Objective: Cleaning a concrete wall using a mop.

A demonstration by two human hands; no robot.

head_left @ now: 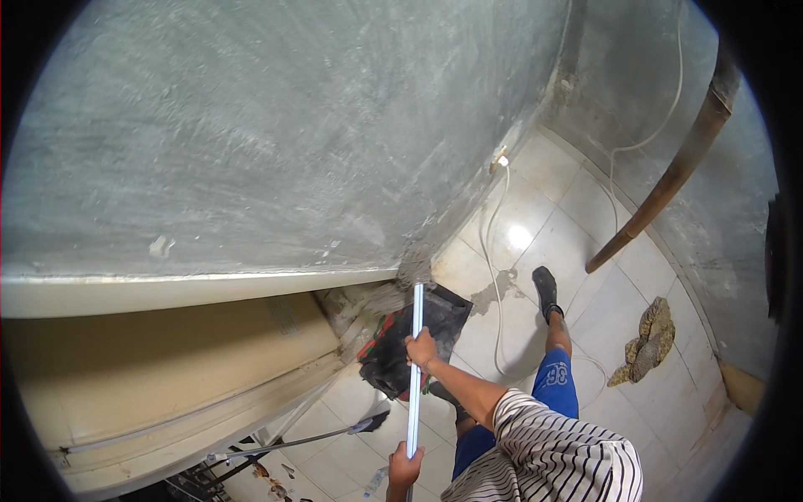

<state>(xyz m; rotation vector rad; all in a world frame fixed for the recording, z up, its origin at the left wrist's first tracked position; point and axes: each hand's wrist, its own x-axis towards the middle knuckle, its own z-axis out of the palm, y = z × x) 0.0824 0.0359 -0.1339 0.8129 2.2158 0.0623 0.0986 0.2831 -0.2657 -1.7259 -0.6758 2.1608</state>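
My right hand [422, 347] is wrapped round the middle of a long white-handled broom [416, 376]. Lower down the same handle, my left hand [406, 467] is closed on it. The handle runs steeply away from me, and its grey-brown, fan-shaped head meets the foot of the grey wall [293, 142], at the corner beside a pale ledge. Under the handle lies a crumpled black cloth or bag [393, 356] with red and green at its left side. The fine detail of the broom's head is hard to make out.
On the left stands a large cream panel [167, 351]. A second brush [368, 422] with a thin pole lies on the tiles near a plastic bottle [376, 481]. To the right are a white cable [499, 318], a leaning brown pole [661, 201] and a patterned rag [648, 343].
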